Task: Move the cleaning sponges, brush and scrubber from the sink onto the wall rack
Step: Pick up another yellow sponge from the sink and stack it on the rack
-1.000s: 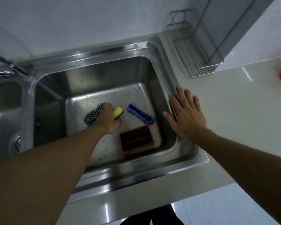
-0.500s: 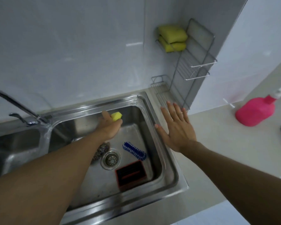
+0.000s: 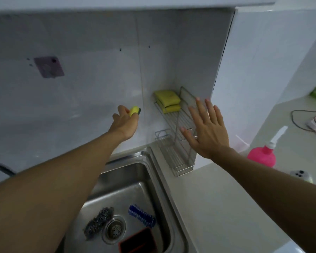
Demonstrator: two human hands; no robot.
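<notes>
Sponges: I count 3, with 2 stacked on the wall rack's [image 3: 179, 123] top shelf [image 3: 167, 101] and 1 yellow sponge [image 3: 134, 110] pinched in my left hand [image 3: 124, 123], now lifted out of the sink [image 3: 153, 179] toward the rack. 1 steel scrubber [image 3: 98, 221] and 1 blue brush [image 3: 142, 215] lie in the basin. My right hand [image 3: 206, 128] hovers splayed, hiding part of the rack. 1 red tray [image 3: 138, 241] is cut off below.

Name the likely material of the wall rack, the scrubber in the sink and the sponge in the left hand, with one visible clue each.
Wall rack: thin metal wire, shiny silver, probably steel.
Scrubber: tangled metal wool, grey and glinting.
Sponge in the left hand: soft foam, matte yellow, with a dark layer that is likely scouring pad.
</notes>
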